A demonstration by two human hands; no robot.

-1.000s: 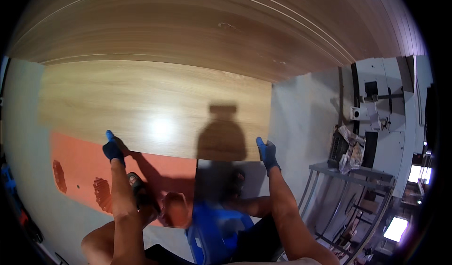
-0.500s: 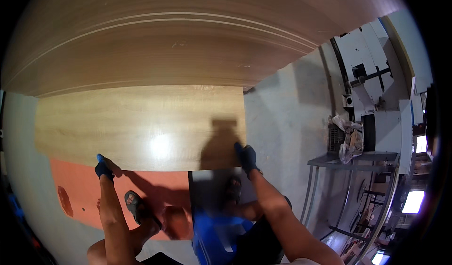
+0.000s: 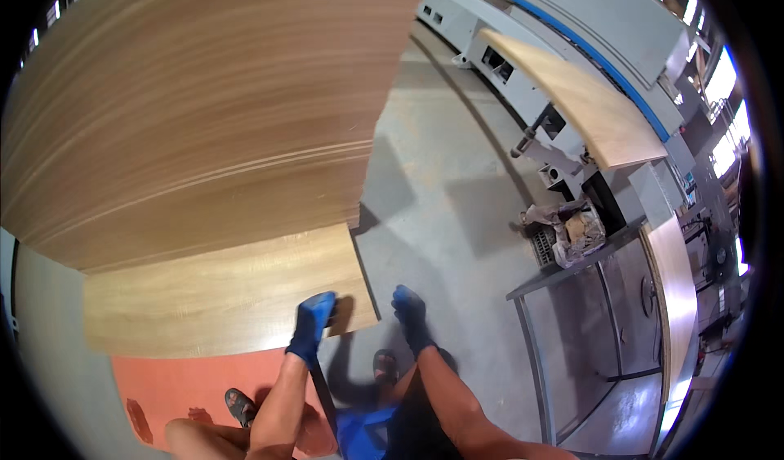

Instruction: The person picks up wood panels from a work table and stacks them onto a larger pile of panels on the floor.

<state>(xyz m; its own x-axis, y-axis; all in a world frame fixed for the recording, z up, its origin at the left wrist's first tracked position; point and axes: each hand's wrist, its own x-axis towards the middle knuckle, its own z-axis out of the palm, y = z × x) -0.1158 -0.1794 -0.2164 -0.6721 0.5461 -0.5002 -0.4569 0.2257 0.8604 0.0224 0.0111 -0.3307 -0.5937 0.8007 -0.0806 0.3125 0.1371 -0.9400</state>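
A pale wood-grain panel lies in front of a tall stack of brown boards, its near side over an orange board. My left hand, in a blue glove, is above the panel's right end with its fingers stretched forward. I cannot tell whether it touches the surface. My right hand, gloved in blue too, hangs over the grey floor just right of the panel. Its fingers are loosely apart and hold nothing.
At right stands a grey metal frame table, with a crumpled plastic bag by its far end. A long machine with another pale panel on it runs behind. Something blue sits by my legs.
The view has swung right. My left hand has left the panel's near left edge and come over its right end. My right hand has let go of the panel's right corner.
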